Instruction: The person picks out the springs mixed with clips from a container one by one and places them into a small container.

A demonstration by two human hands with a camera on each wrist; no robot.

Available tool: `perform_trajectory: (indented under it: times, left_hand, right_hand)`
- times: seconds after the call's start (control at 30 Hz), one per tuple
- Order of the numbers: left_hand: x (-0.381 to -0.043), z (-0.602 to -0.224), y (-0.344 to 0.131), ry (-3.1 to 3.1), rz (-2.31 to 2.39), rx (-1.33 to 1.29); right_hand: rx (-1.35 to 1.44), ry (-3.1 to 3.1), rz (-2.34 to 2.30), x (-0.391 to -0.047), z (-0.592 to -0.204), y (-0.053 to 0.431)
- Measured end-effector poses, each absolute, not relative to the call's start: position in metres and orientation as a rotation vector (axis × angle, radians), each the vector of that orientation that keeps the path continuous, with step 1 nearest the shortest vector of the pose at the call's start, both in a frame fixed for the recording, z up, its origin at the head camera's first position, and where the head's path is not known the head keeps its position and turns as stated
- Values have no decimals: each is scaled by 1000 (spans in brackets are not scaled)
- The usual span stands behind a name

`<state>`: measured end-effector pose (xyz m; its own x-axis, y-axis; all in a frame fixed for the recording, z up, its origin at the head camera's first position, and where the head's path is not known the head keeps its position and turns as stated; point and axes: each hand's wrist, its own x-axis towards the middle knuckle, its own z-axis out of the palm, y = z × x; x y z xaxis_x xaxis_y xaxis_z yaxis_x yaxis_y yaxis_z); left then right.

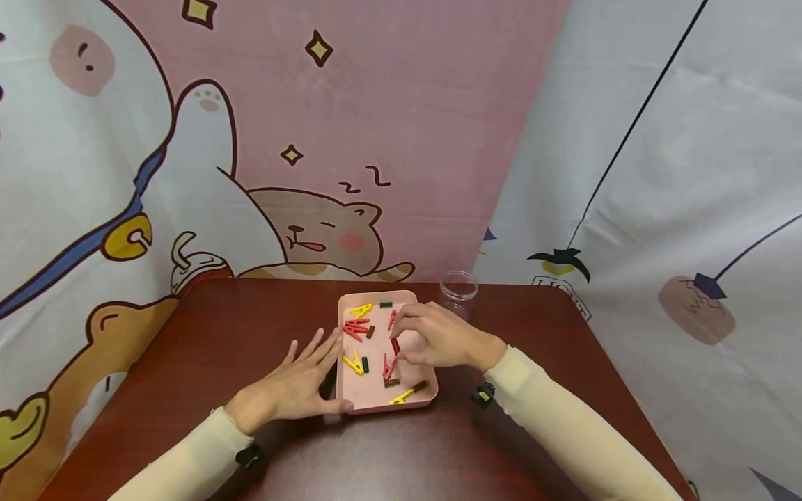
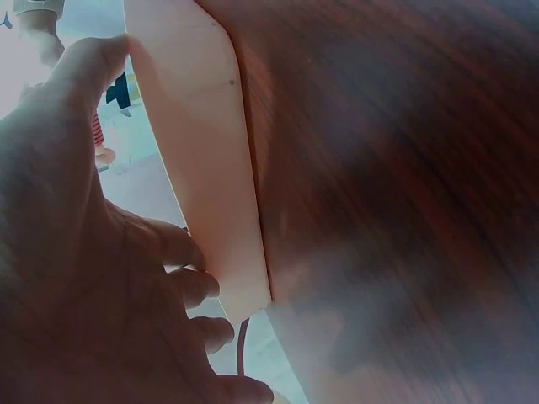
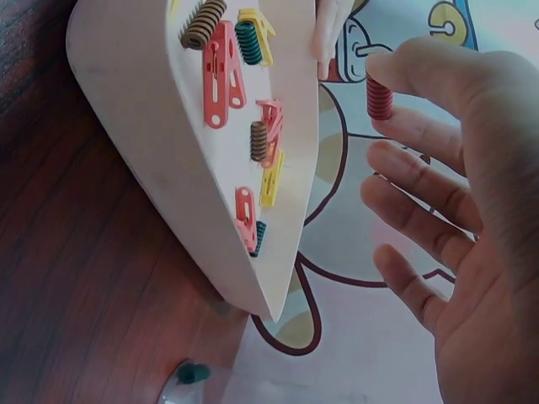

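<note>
A red spring (image 3: 380, 98) is pinched between the thumb and index finger of my right hand (image 1: 441, 336), which is over the pink tray (image 1: 374, 398). The other fingers of that hand are spread apart in the right wrist view. My left hand (image 1: 299, 384) lies along the tray's left side, fingers extended, the thumb at its near corner and the fingertips at its wall. Inside the tray are red clothespins (image 1: 354, 330), yellow clothespins (image 1: 354, 363), green springs (image 1: 365, 364) and brown springs (image 1: 391, 383). My right hand partly hides the tray's right side.
A clear round jar (image 1: 459, 287) stands behind the tray at the right, partly behind my right hand. In the right wrist view, a green spring (image 3: 193, 372) shows at the jar. The brown table (image 1: 401, 459) ends at a printed cloth backdrop (image 1: 438, 139).
</note>
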<state>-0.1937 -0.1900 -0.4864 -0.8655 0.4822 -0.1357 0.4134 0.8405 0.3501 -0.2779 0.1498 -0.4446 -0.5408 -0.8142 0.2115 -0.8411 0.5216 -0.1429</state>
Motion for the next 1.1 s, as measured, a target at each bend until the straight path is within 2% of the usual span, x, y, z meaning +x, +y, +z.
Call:
perform_trajectory:
  times: [1.1]
  left_hand:
    - [-193, -487, -189, 2796, 453, 682]
  right_hand:
    - [1011, -2507, 679, -294, -437, 205]
